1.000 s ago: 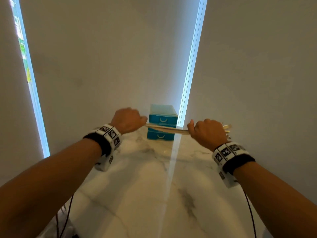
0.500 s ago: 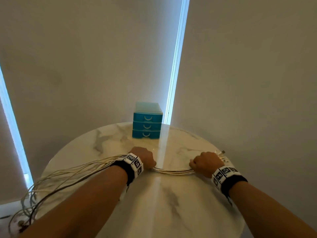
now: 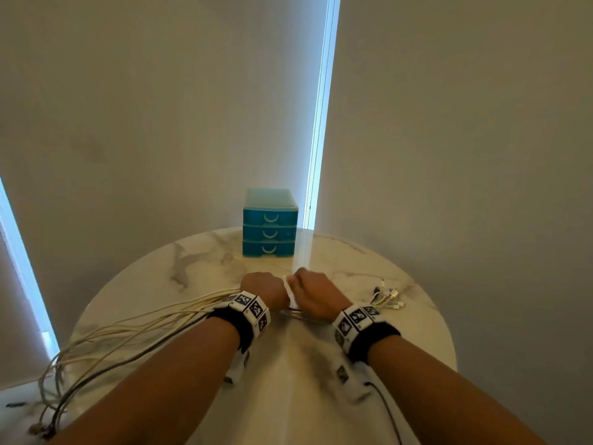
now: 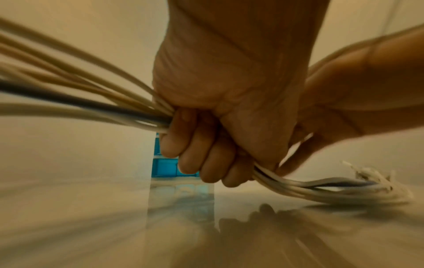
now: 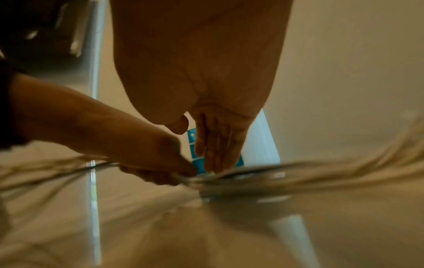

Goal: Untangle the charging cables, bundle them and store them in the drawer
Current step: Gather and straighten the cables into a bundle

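Several white charging cables and a dark one [image 3: 144, 329] run as one bundle across the round marble table [image 3: 192, 274]. My left hand [image 3: 263, 285] grips the bundle in a fist [image 4: 206, 154]. The long part [image 4: 80, 108] trails left and hangs off the table edge. The connector ends [image 3: 390, 297] lie fanned out on the right [image 4: 371, 179]. My right hand [image 3: 316, 292] sits right beside the left hand. In the blurred right wrist view its fingers [image 5: 218, 145] point straight down at the bundle [image 5: 321, 177], thumb apart.
A small blue three-drawer unit [image 3: 269, 232] stands at the back of the table, all drawers closed. Pale blinds hang behind it, with bright slits [image 3: 321, 123] of window between them. The table rim curves close on the right [image 3: 442, 316].
Both hands came down from mid-air onto the table with the cables. The right hand then slid left along the bundle until it met the left hand.
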{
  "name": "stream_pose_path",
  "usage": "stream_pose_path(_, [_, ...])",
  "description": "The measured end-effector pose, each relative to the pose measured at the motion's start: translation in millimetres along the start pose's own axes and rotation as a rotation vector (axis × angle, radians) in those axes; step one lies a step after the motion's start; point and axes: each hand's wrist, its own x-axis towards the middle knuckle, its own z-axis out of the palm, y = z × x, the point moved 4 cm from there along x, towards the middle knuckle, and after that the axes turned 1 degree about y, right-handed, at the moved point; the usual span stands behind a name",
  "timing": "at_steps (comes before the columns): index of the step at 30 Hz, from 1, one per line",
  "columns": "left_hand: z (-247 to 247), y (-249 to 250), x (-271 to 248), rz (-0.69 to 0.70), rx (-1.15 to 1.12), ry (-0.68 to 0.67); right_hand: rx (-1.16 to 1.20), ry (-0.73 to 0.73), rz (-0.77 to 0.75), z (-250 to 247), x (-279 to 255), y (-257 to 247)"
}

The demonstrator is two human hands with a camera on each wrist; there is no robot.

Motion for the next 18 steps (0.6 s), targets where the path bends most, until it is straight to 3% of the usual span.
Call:
stream_pose_path(6, [-11.0, -21.7, 6.0, -0.07, -0.318, 0.035, 0.308, -0.162, 0.176, 13.8, 5.7, -1.0])
stream_pose_path(9, [-16.3, -25.9, 9.1, -0.045, -0.393, 0.07, 0.075, -0.127, 0.108, 6.0, 4.3, -0.7])
stream_pose_path(11, [-12.0, -25.0, 9.0, 0.009, -0.453, -0.063, -0.281, -0.028, -0.005, -3.6, 7.2, -0.1])
stream_pose_path(13, [-3.4, -32.5, 1.8, -0.037, -0.672, -0.264, -0.594, 0.009, -0.117, -12.6, 3.7, 0.7])
stream_pose_path(15, [2.5, -47.7, -9.1, -0.09, -0.855, -0.424, -0.768, 0.024, -0.18, -23.1, -1.4, 5.1])
stream_pose_path(18, [14.2, -79.4, -24.4, -0.099, -0.87, -0.579, -0.905, 0.055, -0.22, -32.9, -6.5, 14.1])
